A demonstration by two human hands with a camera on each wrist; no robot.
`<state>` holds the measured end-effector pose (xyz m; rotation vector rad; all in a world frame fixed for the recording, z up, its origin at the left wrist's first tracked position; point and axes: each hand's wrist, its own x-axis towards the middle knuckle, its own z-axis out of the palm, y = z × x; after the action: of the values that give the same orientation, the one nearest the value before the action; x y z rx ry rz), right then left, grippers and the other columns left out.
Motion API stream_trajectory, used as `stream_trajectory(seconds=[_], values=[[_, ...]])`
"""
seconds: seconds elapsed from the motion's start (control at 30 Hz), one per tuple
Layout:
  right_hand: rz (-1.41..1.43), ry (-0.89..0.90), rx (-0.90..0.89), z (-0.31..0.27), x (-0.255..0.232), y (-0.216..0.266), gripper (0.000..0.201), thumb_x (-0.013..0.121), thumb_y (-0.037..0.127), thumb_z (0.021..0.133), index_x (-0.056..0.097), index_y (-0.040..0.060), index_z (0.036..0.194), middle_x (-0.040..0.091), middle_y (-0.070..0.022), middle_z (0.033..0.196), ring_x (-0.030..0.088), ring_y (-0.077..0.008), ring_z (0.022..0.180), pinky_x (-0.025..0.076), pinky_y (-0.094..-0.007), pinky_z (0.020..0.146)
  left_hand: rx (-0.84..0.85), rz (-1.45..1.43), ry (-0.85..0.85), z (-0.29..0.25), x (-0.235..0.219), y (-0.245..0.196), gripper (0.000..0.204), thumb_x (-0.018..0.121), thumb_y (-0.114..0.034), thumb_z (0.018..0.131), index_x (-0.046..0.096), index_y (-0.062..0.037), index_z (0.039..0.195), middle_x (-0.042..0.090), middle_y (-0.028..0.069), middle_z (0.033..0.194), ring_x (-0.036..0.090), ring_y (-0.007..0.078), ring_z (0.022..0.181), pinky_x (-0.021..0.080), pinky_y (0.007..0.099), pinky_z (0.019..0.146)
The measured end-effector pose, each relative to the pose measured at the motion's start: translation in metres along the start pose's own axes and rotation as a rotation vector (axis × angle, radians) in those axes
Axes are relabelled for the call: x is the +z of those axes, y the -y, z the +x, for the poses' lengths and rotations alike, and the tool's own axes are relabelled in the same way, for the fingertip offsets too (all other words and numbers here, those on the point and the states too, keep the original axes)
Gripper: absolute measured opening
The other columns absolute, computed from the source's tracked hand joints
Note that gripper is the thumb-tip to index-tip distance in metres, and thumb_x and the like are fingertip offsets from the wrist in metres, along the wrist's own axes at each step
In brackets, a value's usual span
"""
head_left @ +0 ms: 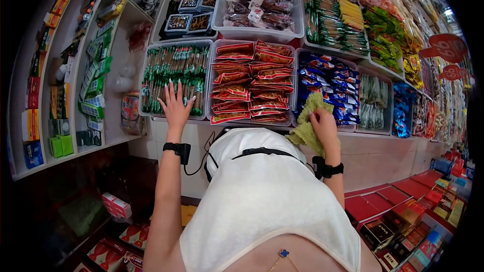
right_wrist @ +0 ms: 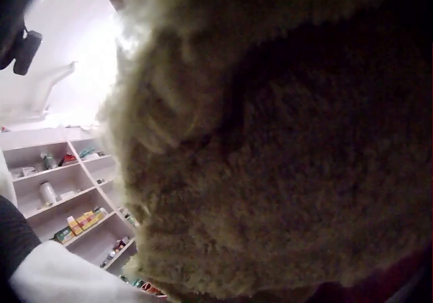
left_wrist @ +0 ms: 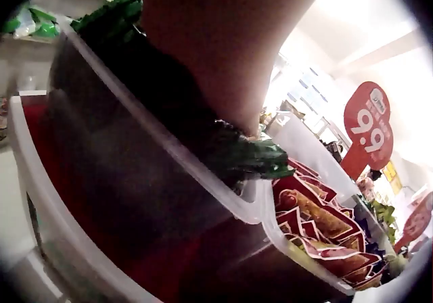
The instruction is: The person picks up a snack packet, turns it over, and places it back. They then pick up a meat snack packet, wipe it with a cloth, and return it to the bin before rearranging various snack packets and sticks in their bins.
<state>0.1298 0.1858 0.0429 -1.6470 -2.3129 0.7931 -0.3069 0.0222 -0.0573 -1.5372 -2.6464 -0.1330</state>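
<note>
Far left: wall shelves [head_left: 60,95] stacked with small boxes, well apart from the work. Left hand [head_left: 176,105] lying flat, fingers [head_left: 170,89] straight and spread, on green-wrapped sticks [head_left: 174,68] in the left clear bin [head_left: 146,78]; holding nothing, only pressing. Best kept flat there to steady the bin, by the look of it. Next bin: red packets [head_left: 249,80] heaped high, close beside the wiping path and likely to snag. Right hand [head_left: 322,126] curled round a yellow-green cloth [head_left: 308,126], bunched at the front rim by the blue packets [head_left: 330,83]. Wiping along the rim, not over the packets, seems safest. Far right: red price signs [head_left: 448,48].
</note>
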Motion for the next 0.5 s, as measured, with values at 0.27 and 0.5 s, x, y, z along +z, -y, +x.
stream_trajectory(seconds=[0.27,0.5], values=[[-0.02,0.034,-0.02,-0.005,0.012,-0.003,0.021,0.061,0.02,0.083,0.064,-0.0009,0.08,0.062,-0.0203,0.078,0.06,-0.0382,0.074,0.047,-0.0449,0.065,-0.005,0.014,-0.012,-0.002,-0.001,-0.003,0.071,0.053,-0.048,0.089,0.022,-0.0233,0.148,0.017,0.008,0.154,0.016,0.03,0.141,0.014,0.0654,0.106],[-0.098,0.124,0.004,0.003,-0.009,0.005,0.021,0.061,0.021,0.083,0.064,0.0,0.08,0.062,-0.0203,0.076,0.06,-0.0378,0.071,0.047,-0.0441,0.062,0.016,0.002,-0.075,-0.003,0.004,0.001,0.072,0.055,-0.049,0.088,0.023,-0.0243,0.148,0.018,0.0074,0.153,0.019,0.0302,0.14,0.016,0.0659,0.105]])
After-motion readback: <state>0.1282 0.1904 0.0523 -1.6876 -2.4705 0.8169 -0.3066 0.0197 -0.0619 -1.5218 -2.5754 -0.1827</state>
